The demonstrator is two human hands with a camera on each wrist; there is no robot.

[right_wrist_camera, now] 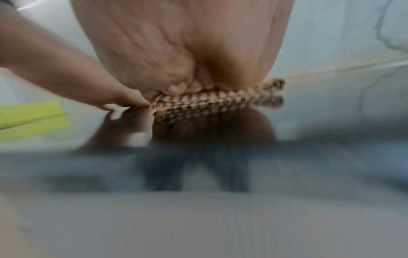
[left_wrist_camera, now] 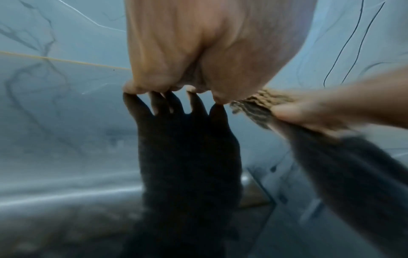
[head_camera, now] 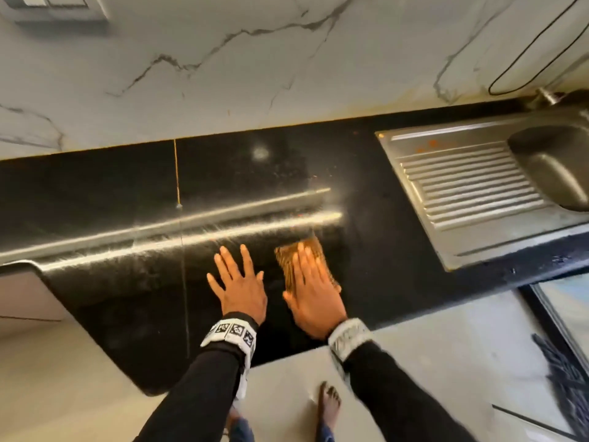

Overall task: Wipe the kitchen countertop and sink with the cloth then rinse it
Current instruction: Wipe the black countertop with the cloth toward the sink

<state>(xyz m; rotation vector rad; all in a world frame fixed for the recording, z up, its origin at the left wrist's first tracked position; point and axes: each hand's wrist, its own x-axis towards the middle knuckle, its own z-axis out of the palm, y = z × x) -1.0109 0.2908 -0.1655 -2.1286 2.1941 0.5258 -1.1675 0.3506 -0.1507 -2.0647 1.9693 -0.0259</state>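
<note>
A folded brown checked cloth (head_camera: 288, 260) lies on the glossy black countertop (head_camera: 111, 202) near its front edge. My right hand (head_camera: 310, 282) lies flat on the cloth and presses it down with straight fingers; the right wrist view shows the cloth (right_wrist_camera: 207, 103) under the palm. Just to the left, my left hand (head_camera: 237, 279) rests flat on the bare counter with fingers spread, holding nothing, and its fingertips (left_wrist_camera: 137, 89) touch the surface. The steel sink (head_camera: 554, 167) with its ribbed drainboard (head_camera: 471, 189) is at the right.
A white marble backsplash (head_camera: 255, 65) runs behind the counter, with a socket plate (head_camera: 54, 8) at top left and a tap base (head_camera: 548, 95) at the sink's far corner. Orange specks lie on the drainboard. My bare foot (head_camera: 330, 406) stands on the pale floor below.
</note>
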